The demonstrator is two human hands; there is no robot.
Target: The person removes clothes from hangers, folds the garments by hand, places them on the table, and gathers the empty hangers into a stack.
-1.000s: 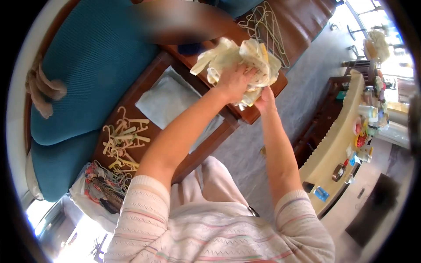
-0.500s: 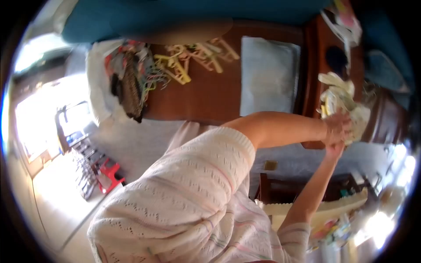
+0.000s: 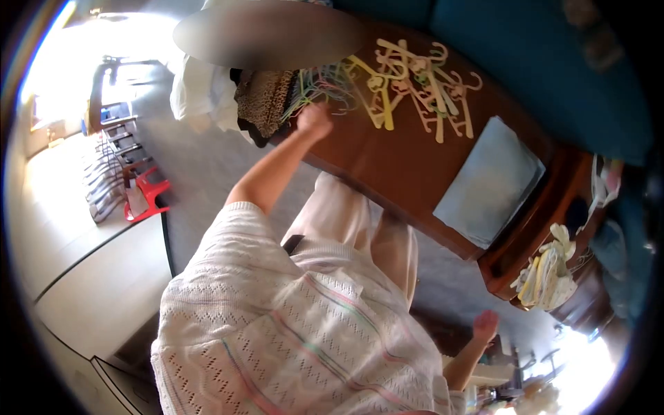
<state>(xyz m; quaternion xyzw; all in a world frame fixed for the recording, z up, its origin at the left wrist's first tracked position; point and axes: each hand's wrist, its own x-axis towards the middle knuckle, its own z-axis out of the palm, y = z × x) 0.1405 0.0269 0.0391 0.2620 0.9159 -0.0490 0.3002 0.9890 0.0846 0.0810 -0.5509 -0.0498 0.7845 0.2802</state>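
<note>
**Left hand brought to the thin hangers, right hand held out apart**

The left hand (image 3: 316, 123) is extended to the far left, over the near edge of the brown wooden table (image 3: 387, 166). Its fingers are curled inward at the near side of a tangle of thin coloured hangers (image 3: 325, 90); whether one of them is pinched cannot be told, as the fingertips are hidden. The right hand (image 3: 486, 324) is held out low on the near right, well apart from the table's contents; its fingers are blurred, and whether they are spread or pressed together cannot be made out.

The thin hangers are heaped on the left part of the table, between a leopard-print garment (image 3: 263, 104) on their left and a yellow plastic hanger (image 3: 384, 104) on their right. Farther right, a loose pile of pale plastic hangers (image 3: 432, 90) is spread toward the far side. A pale blue cloth (image 3: 491, 187) is laid flat at the table's right end. Beyond it, on the right, a crumpled cream bundle (image 3: 551, 273) is rested on the wooden end piece (image 3: 501, 266).

On the far side, teal upholstery (image 3: 526, 41) is seen; a red stool (image 3: 147, 194) is placed on the left.
</note>
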